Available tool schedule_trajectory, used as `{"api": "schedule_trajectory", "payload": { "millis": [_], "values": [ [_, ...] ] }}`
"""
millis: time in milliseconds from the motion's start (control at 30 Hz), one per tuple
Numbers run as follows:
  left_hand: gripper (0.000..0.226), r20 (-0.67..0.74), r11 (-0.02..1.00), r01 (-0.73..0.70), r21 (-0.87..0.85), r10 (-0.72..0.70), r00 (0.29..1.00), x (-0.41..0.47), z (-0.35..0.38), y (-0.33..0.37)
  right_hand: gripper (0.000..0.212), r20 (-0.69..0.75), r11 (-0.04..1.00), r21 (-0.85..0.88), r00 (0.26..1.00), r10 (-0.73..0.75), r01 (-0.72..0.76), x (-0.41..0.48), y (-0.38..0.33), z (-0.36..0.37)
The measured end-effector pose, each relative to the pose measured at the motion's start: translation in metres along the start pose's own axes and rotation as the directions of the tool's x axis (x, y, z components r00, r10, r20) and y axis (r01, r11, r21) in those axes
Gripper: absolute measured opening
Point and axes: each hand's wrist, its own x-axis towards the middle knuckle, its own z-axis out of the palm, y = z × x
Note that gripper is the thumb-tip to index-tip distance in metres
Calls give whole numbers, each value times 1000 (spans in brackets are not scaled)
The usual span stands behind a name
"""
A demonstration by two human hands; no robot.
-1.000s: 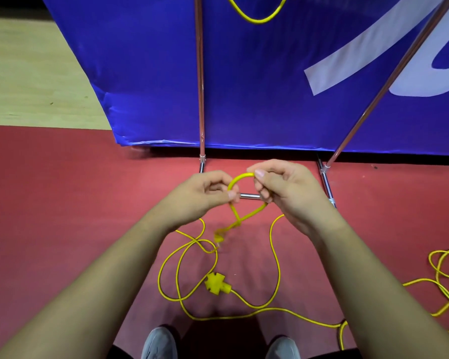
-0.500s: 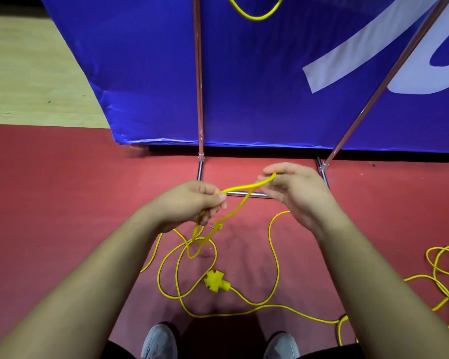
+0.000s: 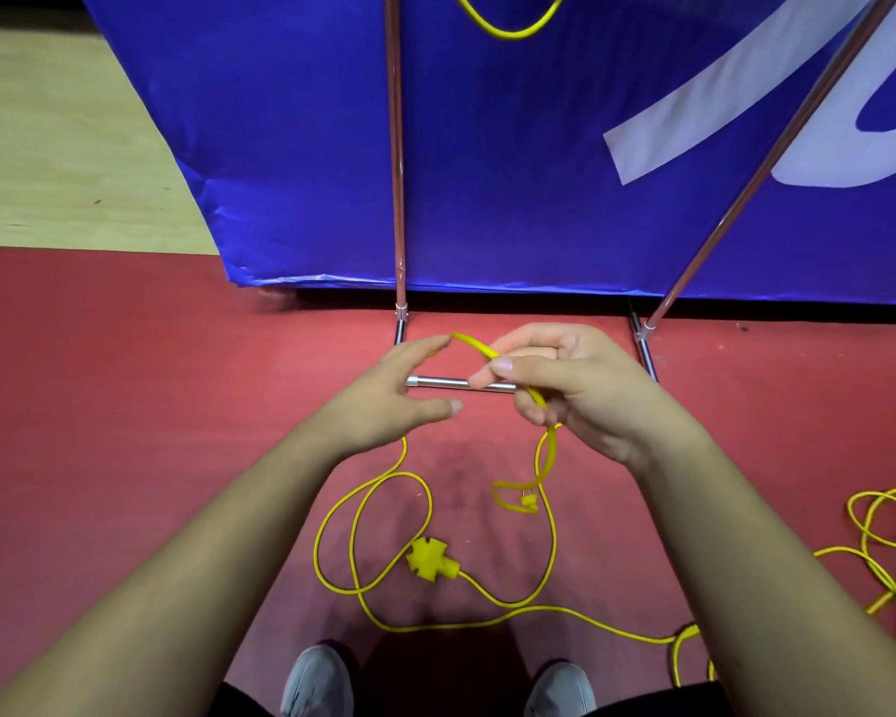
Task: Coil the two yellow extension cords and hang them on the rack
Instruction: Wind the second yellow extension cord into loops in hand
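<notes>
Our left hand (image 3: 394,393) is spread open, its fingertips at the top of the yellow cord (image 3: 474,347). Our right hand (image 3: 565,385) pinches that cord, whose plug end (image 3: 526,501) dangles below. More cord loops lie on the red floor (image 3: 125,406) around the socket block (image 3: 428,560).

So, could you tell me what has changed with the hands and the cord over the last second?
The left hand has let go: its fingers are now spread open, only the fingertips near the yellow cord. The right hand has taken over the doubled cord, and the plug end now hangs below it, shifted right. The socket block and the loops on the red floor stayed put, as did the second cord.
</notes>
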Motion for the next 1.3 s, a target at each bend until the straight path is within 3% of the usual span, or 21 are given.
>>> {"api": "schedule_trajectory", "payload": {
  "millis": [67, 133, 200, 267, 333, 500, 633, 733, 767, 833, 933, 1000, 1067, 1133, 1200, 1267, 1300],
  "values": [
    [59, -22, 996, -15, -85, 13, 1000, 0, 6, 1, 14, 13, 999, -9, 999, -41, 41, 0, -2, -3],
    [48, -187, 979, -18, -203, -21, 982, 1, 9, 5, 13, 10, 998, -29, 999, -50, 51, 0, -1, -5],
    [38, -292, 990, -98, -97, 66, 954, 0, 4, 10, 12, 10, 997, -68, 999, -48, 49, 0, 0, -5],
    [28, -162, 982, -188, -11, 184, 970, -1, -1, 12, 9, 17, 991, -125, 999, -49, 51, 0, 3, -4],
    [20, -32, 972, -195, -128, 192, 981, -6, -2, 20, 5, -11, 976, -212, 999, -46, 43, 1, 6, -6],
    [16, -183, 894, -222, -390, 161, 970, -7, -10, 29, 11, -95, 787, -614, 995, -2, -58, 6, 30, -28],
    [19, -110, 904, -221, -367, 193, 975, -12, -9, 29, 11, -192, 889, -321, 942, 276, -327, 10, 42, -29],
    [14, 15, 913, -230, -336, 249, 968, -19, -11, 37, 14, -233, 938, 102, 908, 347, -332, 16, 39, -24],
    [13, 105, 924, -218, -313, 262, 959, -22, -12, 38, 15, -223, 903, 317, 903, 367, -289, 17, 36, -24],
    [9, 319, 956, -173, -237, 244, 916, -26, -10, 37, 14, -221, 741, 655, 899, 377, -150, 19, 30, -24],
    [7, 504, 985, -126, -119, 169, 847, -30, 0, 29, 9, -261, 623, 780, 874, 410, -59, 22, 29, -22],
    [2, 528, 991, -134, -19, 123, 840, -30, 5, 23, 6, -237, 647, 756, 878, 416, -102, 23, 29, -18],
    [8, 494, 987, -130, 95, 67, 867, -28, 7, 17, 7, -242, 753, 643, 897, 371, -138, 24, 25, -14],
    [18, 335, 980, -98, 172, 35, 942, -22, 7, 10, 5, -252, 885, 443, 927, 279, -145, 22, 20, -9],
    [37, 73, 971, -43, 235, 26, 997, -16, 1, 3, 18, -194, 963, 236, 964, 179, -132, 17, 17, -3],
    [63, -80, 976, -4, 219, 22, 997, -13, -7, 1, 23, -81, 989, 95, 990, 117, -109, 11, 14, 2],
    [74, -89, 980, -8, 198, 26, 996, -13, -10, 1, 22, -21, 994, 64, 995, 95, -93, 8, 12, 4]
  ]
}}
